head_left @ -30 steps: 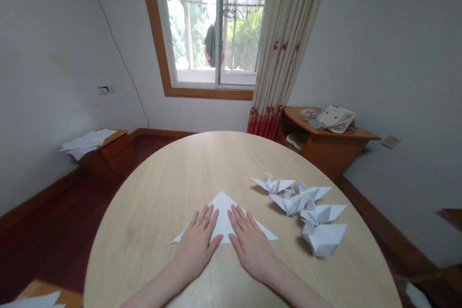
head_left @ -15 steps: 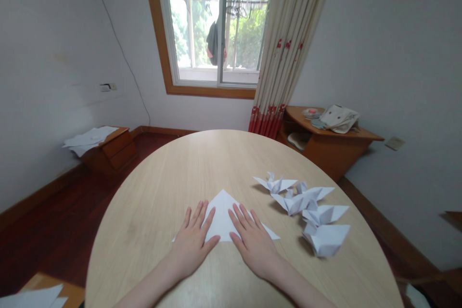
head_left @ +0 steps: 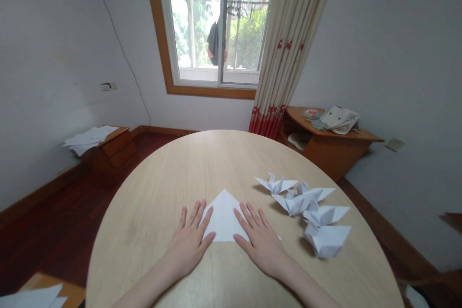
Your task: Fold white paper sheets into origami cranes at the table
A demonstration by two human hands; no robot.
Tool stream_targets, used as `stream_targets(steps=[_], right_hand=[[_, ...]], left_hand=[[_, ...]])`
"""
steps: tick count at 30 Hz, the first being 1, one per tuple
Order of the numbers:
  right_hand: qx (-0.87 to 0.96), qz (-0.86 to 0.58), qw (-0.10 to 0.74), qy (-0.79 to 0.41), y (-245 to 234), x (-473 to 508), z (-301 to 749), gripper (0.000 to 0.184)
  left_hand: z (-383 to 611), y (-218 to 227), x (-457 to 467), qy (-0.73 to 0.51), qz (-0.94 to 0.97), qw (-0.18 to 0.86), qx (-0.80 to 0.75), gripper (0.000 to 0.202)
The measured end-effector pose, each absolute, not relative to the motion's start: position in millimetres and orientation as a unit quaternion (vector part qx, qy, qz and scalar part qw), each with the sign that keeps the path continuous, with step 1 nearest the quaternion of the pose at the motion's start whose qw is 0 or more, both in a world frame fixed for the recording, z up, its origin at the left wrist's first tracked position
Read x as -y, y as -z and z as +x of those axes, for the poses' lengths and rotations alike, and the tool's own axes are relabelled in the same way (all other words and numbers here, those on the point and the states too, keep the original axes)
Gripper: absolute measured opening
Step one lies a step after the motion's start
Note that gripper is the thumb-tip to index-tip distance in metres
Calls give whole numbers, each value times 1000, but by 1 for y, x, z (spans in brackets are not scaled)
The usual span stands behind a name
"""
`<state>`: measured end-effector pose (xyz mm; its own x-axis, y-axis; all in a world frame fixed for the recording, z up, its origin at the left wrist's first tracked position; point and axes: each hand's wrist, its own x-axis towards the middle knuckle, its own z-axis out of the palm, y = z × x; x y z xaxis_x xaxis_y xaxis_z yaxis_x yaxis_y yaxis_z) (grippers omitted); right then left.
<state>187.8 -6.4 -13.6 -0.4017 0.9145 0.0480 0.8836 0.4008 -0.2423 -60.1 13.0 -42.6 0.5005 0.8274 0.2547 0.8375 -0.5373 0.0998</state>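
You face a window [head_left: 221,29] in a wooden frame [head_left: 212,91], with daylight and greenery [head_left: 249,36] behind its glass. A pale curtain [head_left: 283,62] hangs at its right side — red along the bottom. White walls [head_left: 390,33] meet brown skirting [head_left: 162,131] above a dark red floor [head_left: 46,211]. To your left, a cable [head_left: 124,54] runs down near the corner, beyond a low cabinet [head_left: 121,149]; to your right, a wooden stand [head_left: 332,154] sits partly behind your round, pale worktop [head_left: 216,154], near a wall socket [head_left: 395,144].

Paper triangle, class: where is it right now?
In the head view, the paper triangle lies on the round table, partly under the left hand and right hand, left of the paper cranes.
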Motion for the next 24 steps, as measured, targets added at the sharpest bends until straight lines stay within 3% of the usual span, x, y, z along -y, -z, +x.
stream_targets(steps=[5,11,16,24], right_hand=[[823,-555,104,-55,23,4,201,65],[829,-547,116,-5,38,1,214,52],[830,-541,135,21,42,-1,220,54],[821,-560,113,-10,36,-2,216,58]], left_hand=[[-64,39,-15,133,-870,10,475,56],[-68,37,-16,134,-878,7,459,56],[-69,34,-18,138,-882,5,451,58],[-69,31,-19,130,-881,-20,453,63]])
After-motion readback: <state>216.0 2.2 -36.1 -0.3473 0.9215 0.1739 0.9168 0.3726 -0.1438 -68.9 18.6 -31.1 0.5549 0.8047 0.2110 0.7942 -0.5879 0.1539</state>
